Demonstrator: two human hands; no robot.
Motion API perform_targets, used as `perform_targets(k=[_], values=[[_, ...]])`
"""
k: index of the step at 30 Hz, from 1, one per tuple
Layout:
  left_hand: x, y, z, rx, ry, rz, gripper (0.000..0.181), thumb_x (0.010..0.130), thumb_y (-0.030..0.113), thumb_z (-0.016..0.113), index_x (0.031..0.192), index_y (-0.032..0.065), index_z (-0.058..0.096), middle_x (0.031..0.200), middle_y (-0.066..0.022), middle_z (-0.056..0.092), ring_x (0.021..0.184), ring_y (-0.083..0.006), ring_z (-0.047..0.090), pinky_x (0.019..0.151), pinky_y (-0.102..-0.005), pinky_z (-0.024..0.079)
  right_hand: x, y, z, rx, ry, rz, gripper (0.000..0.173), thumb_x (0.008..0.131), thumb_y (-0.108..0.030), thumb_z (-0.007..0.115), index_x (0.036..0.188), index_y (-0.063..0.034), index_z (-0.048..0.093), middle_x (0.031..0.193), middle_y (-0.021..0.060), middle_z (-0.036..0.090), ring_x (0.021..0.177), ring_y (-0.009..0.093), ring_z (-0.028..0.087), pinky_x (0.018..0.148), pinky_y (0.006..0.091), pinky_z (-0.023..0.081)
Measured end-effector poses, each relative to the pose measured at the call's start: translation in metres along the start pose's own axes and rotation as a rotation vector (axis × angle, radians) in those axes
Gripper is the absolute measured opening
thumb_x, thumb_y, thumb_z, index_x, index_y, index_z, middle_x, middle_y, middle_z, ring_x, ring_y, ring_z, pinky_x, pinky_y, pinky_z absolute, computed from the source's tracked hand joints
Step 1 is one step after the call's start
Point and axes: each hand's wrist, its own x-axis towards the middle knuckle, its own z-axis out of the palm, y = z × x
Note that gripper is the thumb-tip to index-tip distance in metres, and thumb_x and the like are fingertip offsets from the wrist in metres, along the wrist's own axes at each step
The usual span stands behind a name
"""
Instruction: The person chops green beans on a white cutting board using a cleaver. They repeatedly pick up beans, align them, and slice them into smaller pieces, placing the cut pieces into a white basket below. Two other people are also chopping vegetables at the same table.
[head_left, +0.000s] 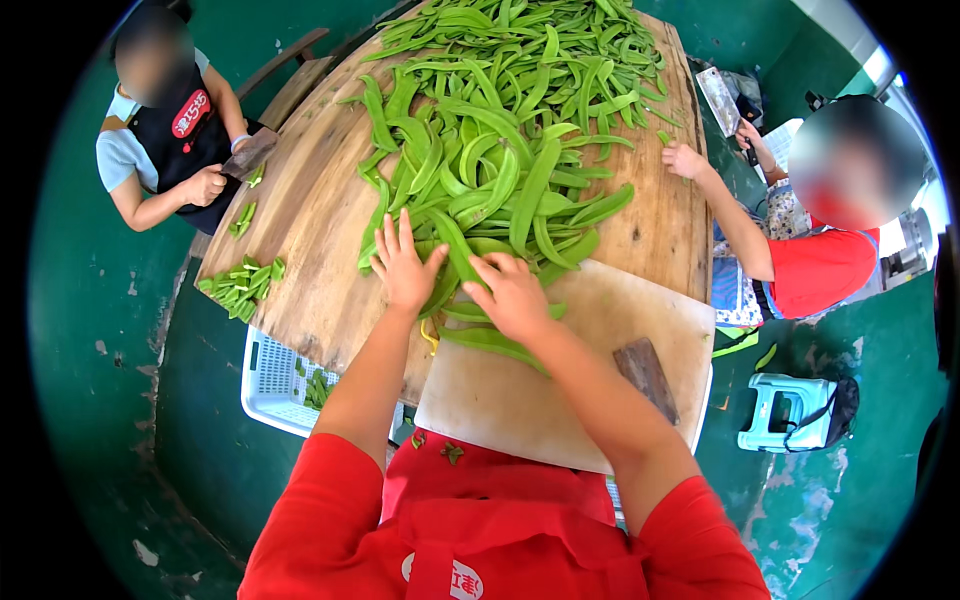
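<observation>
A large heap of flat green bean pods (480, 150) covers the middle and far part of a wooden table (322, 225). My left hand (405, 266) lies on the near left edge of the heap, fingers spread. Close to its right, my right hand (514, 292) rests on pods with its fingers bent; whether it grips one I cannot tell. Under my right forearm is a pale cutting board (510, 405), with a few pods on its far left part. A cleaver blade (646, 379) lies flat on the board's right side.
A person (165, 142) at the left holds a cleaver (251, 154) by cut pod pieces (244, 289). Another person (817, 255) at the right holds a cleaver (718, 101) and reaches over the table edge. A plastic basket (259, 375) with cut pieces stands below; a blue stool (787, 412) is on the floor.
</observation>
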Motion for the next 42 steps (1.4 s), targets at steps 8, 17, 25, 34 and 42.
perform_targets(k=[8,17,25,34,42], values=[[-0.081,0.063,-0.03,-0.062,-0.333,0.724,0.07,0.069,0.042,0.068,0.131,0.0225,0.044,0.141,-0.008,0.033,0.135,-0.0353,0.02,0.101,-0.0666,0.006,-0.042,0.076,-0.059,-0.43,-0.201,0.03,0.064,0.072,-0.009,0.059,0.133,-0.0145,0.04,0.135,0.0115,0.037,0.122,0.029,0.038,0.096,0.0461,0.036],[-0.083,0.028,-0.005,0.07,-0.299,0.82,0.043,0.074,0.048,0.062,0.106,0.019,0.06,0.129,0.0002,0.045,0.131,-0.0267,0.027,0.095,-0.071,0.017,0.056,0.07,-0.066,-0.609,-0.573,-0.123,0.082,0.058,-0.016,0.074,0.131,-0.0105,0.038,0.135,0.0154,0.033,0.121,0.031,0.037,0.097,0.0449,0.034],[-0.081,0.027,-0.004,0.089,-0.262,0.679,0.039,0.076,0.045,0.062,0.104,0.0172,0.059,0.125,0.0008,0.048,0.13,-0.0239,0.029,0.098,-0.0675,0.016,0.077,0.088,-0.04,-0.592,-0.254,-0.082,0.046,0.062,-0.013,0.068,0.106,-0.0107,0.056,0.095,0.0078,0.055,0.089,0.025,0.058,0.074,0.0372,0.047],[-0.054,0.028,0.017,0.111,-0.193,0.559,0.04,0.08,0.042,0.059,0.112,0.0175,0.057,0.125,-0.002,0.047,0.132,-0.0232,0.026,0.101,-0.0665,0.014,0.022,0.035,-0.17,-0.638,-0.541,-0.112,0.032,0.059,-0.017,0.069,0.089,-0.0078,0.061,0.089,0.0089,0.058,0.081,0.028,0.06,0.067,0.0393,0.049],[-0.037,0.026,-0.003,-0.165,-0.305,0.509,0.034,0.083,0.031,0.059,0.111,0.0114,0.059,0.122,-0.0078,0.053,0.123,-0.0296,0.039,0.099,-0.0585,0.024,-0.065,-0.011,-0.142,-0.433,-0.869,0.219,0.036,0.063,-0.016,0.07,0.097,-0.0068,0.061,0.101,0.0113,0.06,0.092,0.029,0.059,0.075,0.0396,0.048]])
